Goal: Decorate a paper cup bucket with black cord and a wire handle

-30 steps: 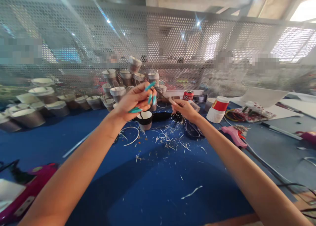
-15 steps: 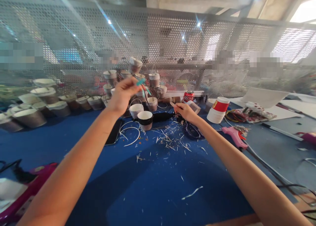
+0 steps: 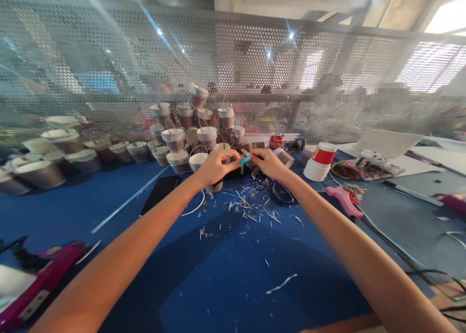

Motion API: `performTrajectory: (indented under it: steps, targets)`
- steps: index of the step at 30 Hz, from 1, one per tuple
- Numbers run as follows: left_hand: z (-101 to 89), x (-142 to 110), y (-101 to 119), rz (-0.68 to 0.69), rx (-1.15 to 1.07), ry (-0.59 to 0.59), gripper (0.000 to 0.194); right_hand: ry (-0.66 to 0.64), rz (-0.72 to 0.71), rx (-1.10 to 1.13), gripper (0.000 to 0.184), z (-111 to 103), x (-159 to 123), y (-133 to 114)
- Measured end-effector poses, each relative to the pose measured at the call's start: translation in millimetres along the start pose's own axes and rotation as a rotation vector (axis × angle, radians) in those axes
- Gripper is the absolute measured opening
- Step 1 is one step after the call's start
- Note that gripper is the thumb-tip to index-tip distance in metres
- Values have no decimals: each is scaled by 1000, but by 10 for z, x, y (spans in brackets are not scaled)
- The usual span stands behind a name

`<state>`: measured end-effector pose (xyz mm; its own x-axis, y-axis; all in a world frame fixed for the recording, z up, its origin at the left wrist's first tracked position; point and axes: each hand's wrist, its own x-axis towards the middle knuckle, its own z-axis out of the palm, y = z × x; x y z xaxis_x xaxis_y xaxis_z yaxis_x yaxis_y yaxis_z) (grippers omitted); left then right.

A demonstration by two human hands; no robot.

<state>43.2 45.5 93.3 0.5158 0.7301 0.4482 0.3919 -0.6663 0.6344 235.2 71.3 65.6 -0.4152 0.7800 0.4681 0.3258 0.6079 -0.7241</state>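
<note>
My left hand [image 3: 217, 167] is closed on a small teal tool [image 3: 244, 160], whose exact kind I cannot make out. Fingertip to fingertip with it, my right hand [image 3: 268, 163] pinches a small pale flat piece [image 3: 246, 152]. Below and behind my left hand, a paper cup [image 3: 217, 187] is mostly hidden. A white cup with a wire handle [image 3: 198, 159] stands just left of that hand. Dark cord [image 3: 260, 181] lies under my right hand.
Stacked cups with handles [image 3: 174, 138] rise at the back left; more cups [image 3: 41, 170] stand farther left. White clippings [image 3: 247, 204] litter the blue table [image 3: 218, 284]. A phone [image 3: 159, 195], pink glue gun [image 3: 344, 201], red can [image 3: 277, 141] and cup stack [image 3: 320, 162] surround the hands.
My left hand has come down and right with the teal tool, meeting my right hand. It now covers most of the black-banded cup. My right hand has barely moved.
</note>
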Motion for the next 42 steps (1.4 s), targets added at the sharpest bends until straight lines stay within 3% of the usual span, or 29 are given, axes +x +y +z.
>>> performTrajectory:
  steps: [3, 5, 7, 9, 12, 15, 19, 22, 24, 29, 33, 39, 42]
  targets:
    - [-123, 11, -7, -50, 9, 109, 17, 68, 108, -67, 37, -51, 1, 70]
    - [-246, 3, 3, -100, 202, 146, 10, 120, 165, -165, 38, -92, 0, 106]
    - [-365, -16, 42, -136, 391, 103, 12, 145, 205, -238, 39, -123, -1, 124]
    - [-445, -32, 113, -126, 444, 66, 15, 150, 206, -252, 40, -135, -2, 121]
    - [-444, -34, 228, -70, 295, 4, 11, 113, 140, -168, 38, -117, -2, 82]
    - [-319, -18, 269, -65, 91, -132, 17, 56, 42, -76, 34, -83, -3, 7]
    - [-146, -11, 241, -82, 68, -248, 15, -61, -60, -34, 33, -65, -6, -116]
    - [-162, -30, 258, -152, -92, -378, 19, -15, -57, -92, 32, -103, -7, -169]
    - [-254, -54, 288, -152, -283, -326, 20, 102, 0, -153, 33, -150, -4, -168]
    - [-541, -117, 385, -33, -680, -59, 12, 294, 203, -292, 35, -253, 20, -75]
    - [-633, -137, 539, 169, -738, 53, 8, 357, 337, -462, 36, -288, 12, 27]
    - [-676, -175, 745, 390, -770, 238, 9, 294, 582, -673, 34, -347, -51, 236]
    - [-657, -179, 739, 430, -669, 188, 13, 271, 610, -667, 34, -359, -71, 298]
